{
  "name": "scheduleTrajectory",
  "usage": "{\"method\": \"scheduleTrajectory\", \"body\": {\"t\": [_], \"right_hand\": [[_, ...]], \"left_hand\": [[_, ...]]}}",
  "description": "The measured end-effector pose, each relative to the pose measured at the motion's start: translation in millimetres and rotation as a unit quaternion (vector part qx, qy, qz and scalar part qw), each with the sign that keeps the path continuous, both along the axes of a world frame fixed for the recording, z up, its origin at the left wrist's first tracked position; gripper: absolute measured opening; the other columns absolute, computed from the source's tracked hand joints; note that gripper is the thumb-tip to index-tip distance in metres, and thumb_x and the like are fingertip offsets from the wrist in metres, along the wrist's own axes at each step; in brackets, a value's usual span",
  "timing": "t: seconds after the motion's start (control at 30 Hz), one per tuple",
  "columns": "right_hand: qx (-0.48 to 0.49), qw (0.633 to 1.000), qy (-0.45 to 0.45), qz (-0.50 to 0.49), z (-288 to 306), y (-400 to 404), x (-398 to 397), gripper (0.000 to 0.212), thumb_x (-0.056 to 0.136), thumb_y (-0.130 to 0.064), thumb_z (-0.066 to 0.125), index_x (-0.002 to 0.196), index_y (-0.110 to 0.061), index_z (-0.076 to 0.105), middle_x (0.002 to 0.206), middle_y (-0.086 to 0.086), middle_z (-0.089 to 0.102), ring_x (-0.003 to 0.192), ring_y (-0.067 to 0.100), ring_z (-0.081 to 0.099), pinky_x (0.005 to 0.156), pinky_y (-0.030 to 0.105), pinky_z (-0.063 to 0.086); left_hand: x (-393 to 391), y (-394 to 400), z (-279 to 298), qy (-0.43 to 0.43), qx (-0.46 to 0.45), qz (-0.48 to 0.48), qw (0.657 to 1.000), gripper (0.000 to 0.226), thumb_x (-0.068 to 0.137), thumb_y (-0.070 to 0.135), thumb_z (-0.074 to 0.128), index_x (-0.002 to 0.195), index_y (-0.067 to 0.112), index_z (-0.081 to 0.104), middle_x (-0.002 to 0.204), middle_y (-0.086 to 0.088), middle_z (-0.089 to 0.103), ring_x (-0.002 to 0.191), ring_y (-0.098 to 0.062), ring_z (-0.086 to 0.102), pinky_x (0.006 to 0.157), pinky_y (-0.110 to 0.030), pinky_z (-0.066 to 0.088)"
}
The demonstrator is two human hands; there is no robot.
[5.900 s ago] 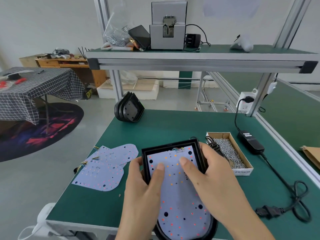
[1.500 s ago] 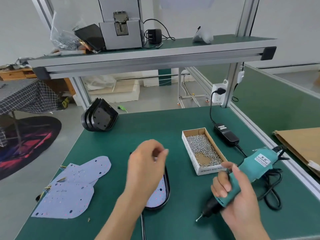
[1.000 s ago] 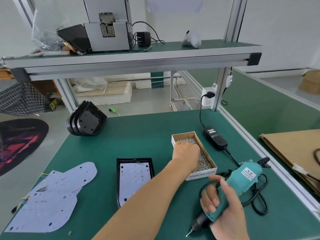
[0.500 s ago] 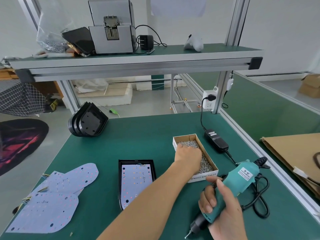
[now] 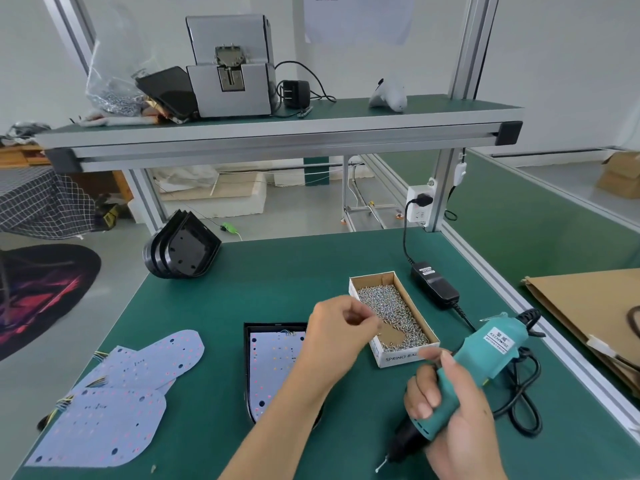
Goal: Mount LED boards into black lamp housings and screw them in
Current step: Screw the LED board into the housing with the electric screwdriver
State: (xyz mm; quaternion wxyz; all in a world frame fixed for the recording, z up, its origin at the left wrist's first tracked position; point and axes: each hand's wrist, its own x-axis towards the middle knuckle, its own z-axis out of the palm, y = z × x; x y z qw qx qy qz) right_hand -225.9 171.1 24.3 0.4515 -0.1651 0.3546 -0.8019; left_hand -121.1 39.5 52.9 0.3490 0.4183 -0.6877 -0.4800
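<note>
Left hand (image 5: 341,327) pinched, screw unclear, just right of boarded housing (image 5: 273,368); right hand (image 5: 450,414) gripping screwdriver (image 5: 474,372), further right

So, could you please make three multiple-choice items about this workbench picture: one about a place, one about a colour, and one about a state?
1. Where does the box of screws lie?
A. on the upper shelf
B. on the green bench, right of the housing with the LED board
C. on the floor

2. What colour is the body of the electric screwdriver?
A. teal
B. red
C. yellow

3. What is the right hand doing?
A. lying flat on the bench
B. reaching into the screw box
C. gripping the screwdriver

Answers:
1. B: the box sits on the bench, to the right of the housing that holds the LED board.
2. A: its body is teal, with a black nose.
3. C: the fingers curl round the tool's body, while the left hand hovers beside the box with pinched fingertips.
</note>
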Motion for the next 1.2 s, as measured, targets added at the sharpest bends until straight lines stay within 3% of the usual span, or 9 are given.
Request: {"method": "scheduleTrajectory", "body": {"t": [0.2,0.27,0.33,0.43,0.7,0.87,1.03,1.2], "right_hand": [[-0.048,0.998,-0.039,0.027,20.4,-0.1,5.8,0.026,0.094,-0.029,0.051,0.092,-0.008,0.066,0.055,0.001,0.032,0.040,0.011,0.034,0.041,0.024,0.034],[-0.070,0.996,-0.044,0.033,28.0,-0.5,10.2,0.026,0.094,-0.032,0.053,0.091,-0.010,0.067,0.054,-0.001,0.034,0.041,0.010,0.035,0.042,0.023,0.035],[-0.096,0.993,-0.046,0.044,36.4,-1.5,15.6,0.027,0.087,-0.038,0.069,0.092,-0.011,0.066,0.055,-0.003,0.035,0.042,0.009,0.035,0.043,0.023,0.035],[-0.128,0.988,-0.066,0.064,47.3,-1.6,22.5,0.045,0.070,-0.042,0.088,0.094,-0.012,0.064,0.055,-0.006,0.037,0.043,0.008,0.038,0.044,0.022,0.040],[-0.157,0.982,-0.094,0.054,60.7,-2.9,39.5,0.040,0.071,-0.043,0.086,0.092,-0.015,0.066,0.056,-0.009,0.038,0.043,0.004,0.040,0.045,0.020,0.042],[-0.153,0.983,-0.085,0.046,61.0,-3.3,46.5,0.047,0.067,-0.044,0.090,0.093,-0.015,0.065,0.056,-0.009,0.038,0.043,0.005,0.039,0.044,0.021,0.042],[-0.148,0.985,-0.084,0.025,61.3,-7.5,49.9,0.039,0.073,-0.044,0.083,0.093,-0.016,0.064,0.055,-0.009,0.037,0.043,0.004,0.039,0.045,0.020,0.041],[-0.144,0.986,-0.081,-0.006,59.6,-10.8,53.8,0.026,0.093,-0.041,0.053,0.090,-0.017,0.062,0.054,-0.010,0.036,0.043,0.004,0.037,0.045,0.020,0.040]], "left_hand": [[69.5,53.7,5.4,0.044,0.049,0.016,0.998,0.008,0.079,0.032,0.076,0.086,0.032,0.075,0.085,0.004,0.078,0.083,-0.016,0.071,0.077,-0.022,0.056],[85.6,67.6,3.4,0.035,0.049,0.015,0.998,0.009,0.086,0.024,0.077,0.085,0.032,0.075,0.082,0.005,0.077,0.073,-0.011,0.066,0.071,-0.020,0.053],[97.7,77.9,0.6,0.025,0.047,0.026,0.998,0.024,0.090,0.011,0.075,0.081,0.033,0.075,0.077,0.006,0.074,0.066,-0.006,0.059,0.066,-0.016,0.047],[109.9,91.2,2.1,0.003,0.059,0.039,0.997,0.032,0.091,0.007,0.071,0.079,0.036,0.075,0.074,0.007,0.073,0.059,-0.007,0.053,0.063,-0.013,0.045],[108.1,115.0,0.6,0.018,0.078,0.069,0.994,0.041,0.098,0.006,0.065,0.071,0.036,0.074,0.067,-0.001,0.073,0.053,-0.009,0.055,0.061,-0.016,0.048],[103.4,122.9,-0.6,0.005,0.074,0.083,0.994,0.037,0.099,0.014,0.065,0.071,0.038,0.069,0.067,0.004,0.073,0.056,0.001,0.059,0.063,-0.010,0.044],[107.4,124.3,1.0,0.014,0.057,0.092,0.994,0.036,0.101,0.014,0.061,0.075,0.039,0.068,0.066,0.004,0.070,0.054,0.000,0.054,0.060,-0.012,0.043],[108.2,122.9,-0.1,0.021,0.043,0.104,0.993,0.034,0.098,0.014,0.066,0.074,0.039,0.069,0.065,0.004,0.070,0.052,-0.001,0.053,0.059,-0.011,0.042]]}}
